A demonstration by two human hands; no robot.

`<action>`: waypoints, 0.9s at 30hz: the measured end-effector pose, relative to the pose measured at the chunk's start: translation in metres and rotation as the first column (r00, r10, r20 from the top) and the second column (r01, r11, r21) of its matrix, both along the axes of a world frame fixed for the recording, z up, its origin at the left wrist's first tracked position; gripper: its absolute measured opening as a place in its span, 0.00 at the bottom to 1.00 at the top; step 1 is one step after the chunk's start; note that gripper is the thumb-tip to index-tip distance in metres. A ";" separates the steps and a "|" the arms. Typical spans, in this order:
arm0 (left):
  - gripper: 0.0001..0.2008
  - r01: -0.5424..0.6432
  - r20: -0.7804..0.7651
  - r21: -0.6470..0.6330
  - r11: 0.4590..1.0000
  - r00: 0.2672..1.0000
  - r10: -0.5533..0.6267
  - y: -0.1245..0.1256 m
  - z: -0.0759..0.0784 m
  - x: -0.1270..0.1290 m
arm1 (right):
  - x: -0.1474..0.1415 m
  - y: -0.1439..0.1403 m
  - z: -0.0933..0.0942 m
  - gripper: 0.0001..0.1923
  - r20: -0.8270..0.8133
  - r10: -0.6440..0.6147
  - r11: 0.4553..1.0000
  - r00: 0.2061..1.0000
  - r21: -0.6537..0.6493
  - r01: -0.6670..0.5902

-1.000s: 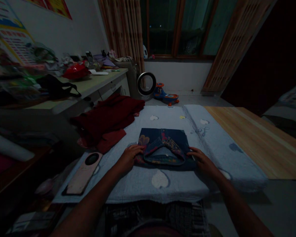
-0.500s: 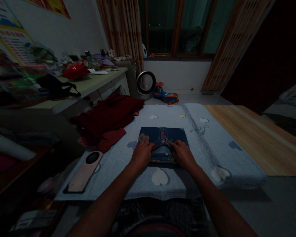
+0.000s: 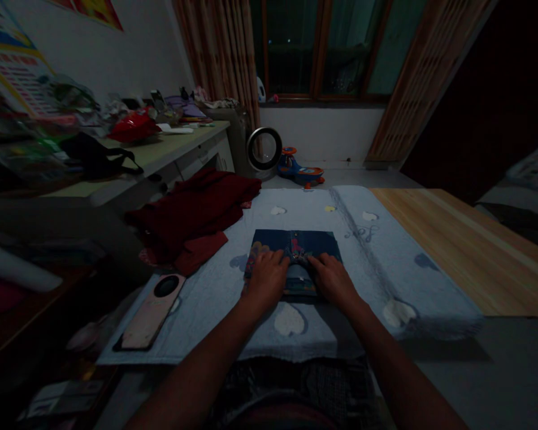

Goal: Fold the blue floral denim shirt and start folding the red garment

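A folded dark blue denim garment with flower patterns lies on the light blue cloth with heart shapes, in the middle of the head view. A strip with metal buttons runs down its centre. My left hand rests over its left part, its fingers closed on the edge near the buttons. From the right side my right hand has its fingers closed on the same edge. The fingertips of both hands are partly hidden in the dim light.
A dark red garment lies in a heap at the left, near a pink phone. A wooden board surface adjoins on the right. Behind stand a cluttered desk, a round fan and a blue ride-on toy.
My left hand has shifted right, closer to the buttons. The raised edge of the denim garment between the hands now lies lower and flatter. The right hand has barely moved.
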State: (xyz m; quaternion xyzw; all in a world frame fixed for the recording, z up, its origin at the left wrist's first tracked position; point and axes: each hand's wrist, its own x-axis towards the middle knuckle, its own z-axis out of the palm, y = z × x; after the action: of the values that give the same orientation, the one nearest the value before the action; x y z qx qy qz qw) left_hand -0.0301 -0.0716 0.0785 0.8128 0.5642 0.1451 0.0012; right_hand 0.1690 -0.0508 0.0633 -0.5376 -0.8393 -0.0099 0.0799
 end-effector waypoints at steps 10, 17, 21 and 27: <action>0.22 0.183 0.140 -0.079 0.980 0.975 -0.171 0.015 -0.029 0.032 | 0.006 0.007 -0.002 0.15 -0.060 0.092 0.990 0.994 -0.101 -0.098; 0.21 0.155 0.079 -0.109 0.982 0.986 -0.147 0.001 -0.027 0.033 | 0.008 0.051 -0.007 0.20 -0.351 0.043 0.997 0.935 -0.042 -0.062; 0.21 0.163 0.051 -0.121 0.979 0.986 -0.158 -0.002 -0.030 0.033 | -0.006 0.061 -0.023 0.24 -0.210 -0.025 0.998 0.977 -0.066 0.012; 0.20 0.171 0.052 -0.117 0.978 0.985 -0.166 -0.002 -0.032 0.032 | -0.009 0.066 -0.030 0.30 -0.062 -0.157 0.980 0.986 -0.130 0.148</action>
State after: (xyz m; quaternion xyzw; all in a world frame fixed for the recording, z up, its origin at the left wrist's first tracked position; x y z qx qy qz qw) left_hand 0.0024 -0.0734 0.0461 0.8528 0.5010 0.1271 0.0743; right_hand 0.1598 0.0149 0.0333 -0.6044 -0.7912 0.0560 0.0751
